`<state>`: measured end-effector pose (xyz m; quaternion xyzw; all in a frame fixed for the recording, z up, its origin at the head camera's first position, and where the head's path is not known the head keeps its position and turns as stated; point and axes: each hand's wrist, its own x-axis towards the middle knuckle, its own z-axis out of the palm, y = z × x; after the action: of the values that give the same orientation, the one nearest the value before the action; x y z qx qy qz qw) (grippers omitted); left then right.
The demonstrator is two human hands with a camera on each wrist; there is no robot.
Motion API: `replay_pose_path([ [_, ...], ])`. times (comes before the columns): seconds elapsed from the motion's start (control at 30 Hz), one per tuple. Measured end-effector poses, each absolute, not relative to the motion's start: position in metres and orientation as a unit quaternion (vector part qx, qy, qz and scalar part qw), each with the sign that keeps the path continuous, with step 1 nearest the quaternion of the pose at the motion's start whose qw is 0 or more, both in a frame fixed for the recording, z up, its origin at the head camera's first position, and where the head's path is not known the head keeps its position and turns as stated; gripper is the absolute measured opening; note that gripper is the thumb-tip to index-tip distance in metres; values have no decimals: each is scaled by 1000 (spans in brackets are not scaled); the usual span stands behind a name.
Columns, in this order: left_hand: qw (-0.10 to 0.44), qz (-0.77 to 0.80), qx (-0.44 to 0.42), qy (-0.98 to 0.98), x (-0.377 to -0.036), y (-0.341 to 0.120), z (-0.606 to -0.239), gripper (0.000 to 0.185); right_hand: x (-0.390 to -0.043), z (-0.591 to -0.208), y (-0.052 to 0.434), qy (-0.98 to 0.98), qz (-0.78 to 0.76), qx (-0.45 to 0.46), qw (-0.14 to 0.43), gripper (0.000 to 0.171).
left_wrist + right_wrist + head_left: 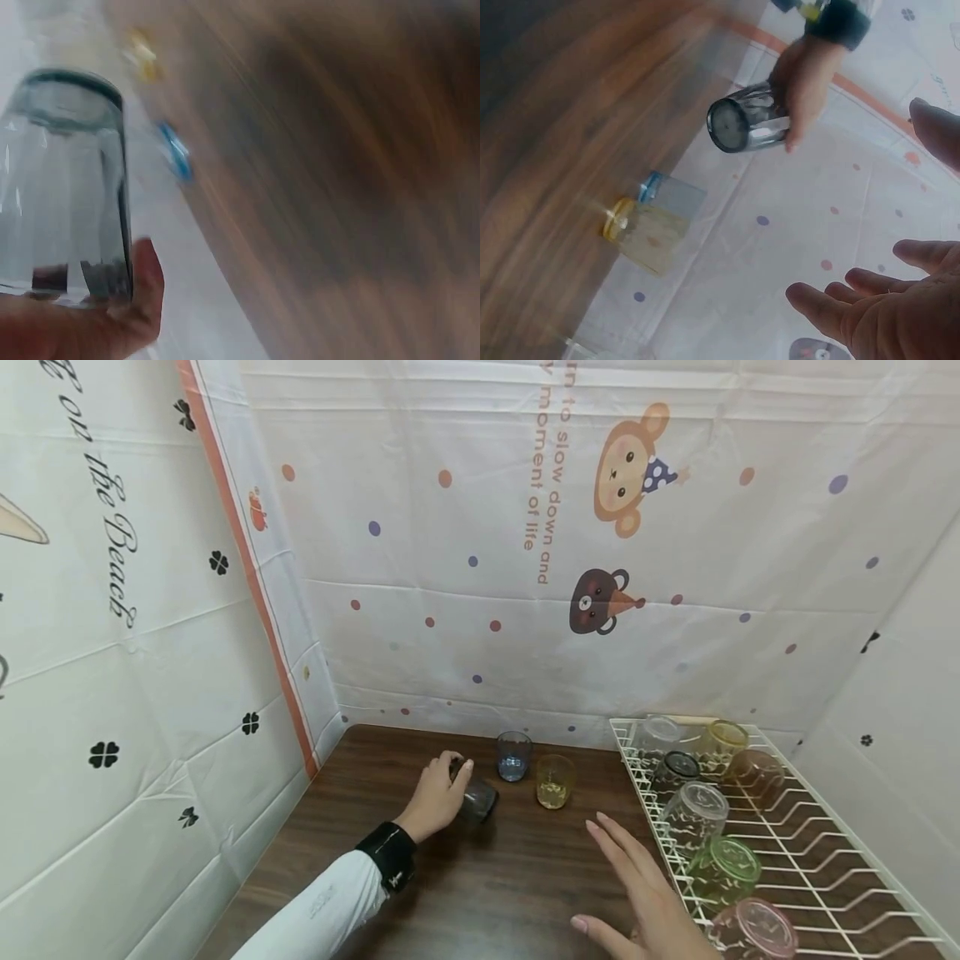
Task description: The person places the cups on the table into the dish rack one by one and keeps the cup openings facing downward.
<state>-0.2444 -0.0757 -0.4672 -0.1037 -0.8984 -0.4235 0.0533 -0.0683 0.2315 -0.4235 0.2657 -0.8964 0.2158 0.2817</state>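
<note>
My left hand (438,793) grips a dark grey glass (476,797), tilted on its side just over the brown table (487,893). In the left wrist view the same glass (64,187) fills the left side, with my thumb (131,300) against its base. The right wrist view shows the grey glass (746,124) held in my left hand (806,82). A blue glass (513,756) and a yellow glass (555,781) stand upright just right of it. My right hand (645,893) hovers open, fingers spread, holding nothing, near the rack's left edge.
A white wire rack (817,860) at the right holds several upside-down coloured glasses, such as a green one (723,868) and a pink one (753,931). Printed white sheets wall in the table at the back and left.
</note>
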Motion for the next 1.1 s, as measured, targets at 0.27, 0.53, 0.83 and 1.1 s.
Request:
replay_pose_path([
  [0.27,-55,-595,-125,-792,-192,-52,-452,63,-71,-406,224,-901,230,263,256,110],
  [0.53,-239,-761,-83,-598,-143,-15,-444,49,-79,-398,214,-876,230,330,266,105],
  [0.83,-334,-801,-112,-484,-117,2,-439,67,-74,-392,205,-884,234,340,222,100],
  [1.1,-387,-811,-95,-429,-107,7,-444,46,-68,-393,202,-864,268,372,207,88],
])
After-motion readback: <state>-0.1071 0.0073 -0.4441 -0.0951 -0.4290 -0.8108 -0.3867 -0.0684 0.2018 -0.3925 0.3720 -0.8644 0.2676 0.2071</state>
